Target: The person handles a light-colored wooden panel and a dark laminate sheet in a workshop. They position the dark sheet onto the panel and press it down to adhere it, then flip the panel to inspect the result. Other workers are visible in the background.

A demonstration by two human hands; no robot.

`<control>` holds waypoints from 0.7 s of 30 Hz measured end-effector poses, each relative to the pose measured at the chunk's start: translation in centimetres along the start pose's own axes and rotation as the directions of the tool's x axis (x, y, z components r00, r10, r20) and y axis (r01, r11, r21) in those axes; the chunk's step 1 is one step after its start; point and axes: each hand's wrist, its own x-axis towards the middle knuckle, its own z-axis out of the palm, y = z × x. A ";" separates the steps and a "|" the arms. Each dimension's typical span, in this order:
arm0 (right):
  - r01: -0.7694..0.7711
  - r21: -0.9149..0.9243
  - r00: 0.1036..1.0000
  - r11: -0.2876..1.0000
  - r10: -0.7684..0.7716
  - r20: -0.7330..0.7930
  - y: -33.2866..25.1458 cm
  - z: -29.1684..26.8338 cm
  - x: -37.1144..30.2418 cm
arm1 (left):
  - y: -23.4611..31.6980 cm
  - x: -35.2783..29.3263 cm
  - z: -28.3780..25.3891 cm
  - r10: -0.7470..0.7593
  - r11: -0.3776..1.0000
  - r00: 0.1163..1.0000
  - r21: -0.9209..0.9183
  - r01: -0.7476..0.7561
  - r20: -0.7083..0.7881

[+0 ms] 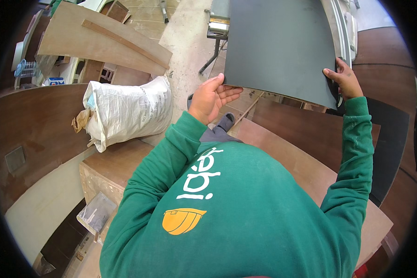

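A large dark grey sheet panel (281, 46) lies in front of me, with its near edge facing my body. My right hand (347, 79) closes round its right edge near the corner, thumb on the top face and fingers down the side. At the near left corner is my left hand (213, 98), palm turned up. Its fingers are stretched out along and just below the near edge, and the thumb points up beside the left edge. Whether the left fingers bear any weight, I cannot tell.
A stuffed white woven sack (129, 109) stands to my left, above a brown wooden box (118, 162). Brown boards (282, 153) lean below the panel, and a black sheet (391, 143) stands at the right. A long board (102, 34) lies at the far left.
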 end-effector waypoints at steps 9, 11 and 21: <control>0.016 0.002 0.999 1.000 -0.016 -0.032 1.5 -0.4 1.2 | 0.2 -0.1 0.2 0.012 1.000 1.000 0.024 -0.012 -0.001; -0.019 -0.039 1.000 0.999 0.018 -0.017 1.4 -0.6 1.3 | 0.2 -0.1 0.3 0.013 1.000 1.000 0.023 -0.013 -0.005; 0.035 -0.149 0.994 0.988 -0.049 -0.095 2.1 -0.6 1.8 | 0.1 -0.1 0.9 0.056 0.994 0.997 0.099 -0.051 -0.052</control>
